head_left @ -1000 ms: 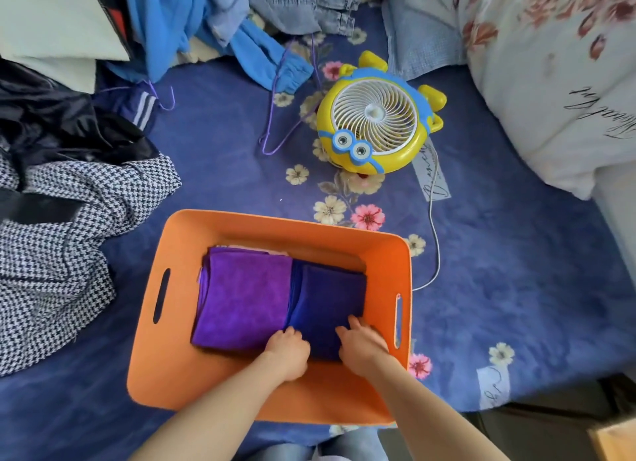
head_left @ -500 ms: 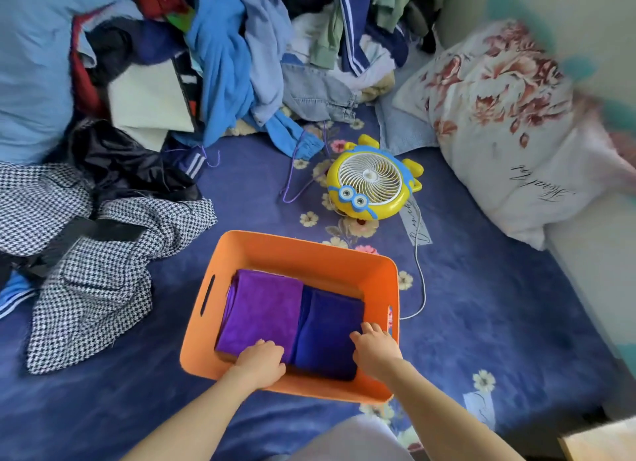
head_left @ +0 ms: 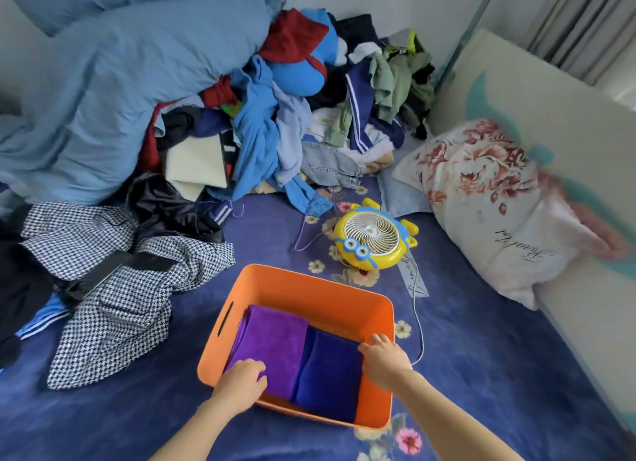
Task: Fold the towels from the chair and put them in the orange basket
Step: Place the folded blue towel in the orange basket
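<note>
Two folded towels lie side by side in the orange basket [head_left: 311,290], low in the middle of the head view. The purple towel [head_left: 275,340] takes the left half and the dark blue towel [head_left: 332,374] the right, their long edges touching. Nothing else shows inside it.

The left hand [head_left: 241,383] sits on the near left corner of the purple towel with its fingers bent down onto the cloth. Whether they pinch it or only press is hidden under the knuckles, so I cannot tell. The right hand [head_left: 383,357] is at the basket's right wall, fingers fairly straight and a little apart, touching the blue towel's outer edge and gripping nothing.

This looks like the placing step, with the stack being tidied against the walls. The next move probably calls for letting go and reaching for another towel, if any remain; no chair is in the frame.

Beyond the basket, right of centre, a yellow fan [head_left: 373,240] lies on the blue bedsheet [head_left: 499,374]. A heap of clothes [head_left: 275,133] fills the upper middle.
</note>
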Tool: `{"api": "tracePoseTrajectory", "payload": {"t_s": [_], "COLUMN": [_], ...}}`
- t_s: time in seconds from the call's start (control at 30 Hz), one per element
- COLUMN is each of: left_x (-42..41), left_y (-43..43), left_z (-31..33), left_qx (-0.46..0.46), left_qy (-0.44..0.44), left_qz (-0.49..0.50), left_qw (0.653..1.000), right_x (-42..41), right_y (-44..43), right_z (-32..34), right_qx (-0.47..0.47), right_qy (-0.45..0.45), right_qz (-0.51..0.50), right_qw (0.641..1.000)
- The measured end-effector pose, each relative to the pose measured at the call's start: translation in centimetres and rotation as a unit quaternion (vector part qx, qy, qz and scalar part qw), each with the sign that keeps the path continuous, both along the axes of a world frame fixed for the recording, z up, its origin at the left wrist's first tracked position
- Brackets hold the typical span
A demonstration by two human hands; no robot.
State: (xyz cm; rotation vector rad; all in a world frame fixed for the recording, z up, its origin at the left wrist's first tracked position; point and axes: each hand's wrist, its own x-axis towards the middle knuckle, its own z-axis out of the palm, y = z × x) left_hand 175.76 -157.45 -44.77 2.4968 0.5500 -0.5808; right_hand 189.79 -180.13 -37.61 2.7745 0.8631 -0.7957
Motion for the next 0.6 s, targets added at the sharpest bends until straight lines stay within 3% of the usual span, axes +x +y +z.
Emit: {"api": "tracePoseTrajectory", "payload": {"t_s": [0.27, 0.6], "left_x": [-2.4, -11.9], "left_y": [-1.2, -12.6], "left_z": [3.2, 5.3], "left_qx": [0.051, 0.118], "left_qy": [-0.058, -0.111], "left_qz": [0.155, 0.334], "left_qw": [0.985, 0.928], "right_x": [1.5, -0.6], "right_y": [-1.0, -4.5], "right_z": [2.7, 4.8], "right_qx": [0.048, 0.112], "right_qy": [-0.035, -0.047], "right_qz": [0.097, 0.273], "right_qw": [0.994, 0.954]}}
